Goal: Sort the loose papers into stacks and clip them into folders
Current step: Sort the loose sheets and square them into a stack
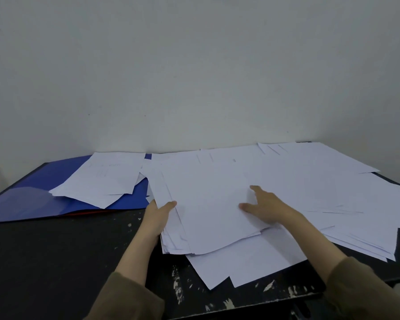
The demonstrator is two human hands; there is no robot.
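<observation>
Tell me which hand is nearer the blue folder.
Left. The left hand grips the left edge of the paper stack, just right of the blue folder. The right hand rests flat on top of the stack, farther right.

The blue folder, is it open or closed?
Open. The blue folder lies spread flat on the black table, its inside facing up, with a few white sheets resting on it.

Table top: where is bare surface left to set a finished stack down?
The black table is bare at the near left, bordered by the blue folder behind and the left hand gripping the paper stack. A thin bare strip runs along the near edge. Centre and right are crowded with loose sheets, under the right hand.
</observation>
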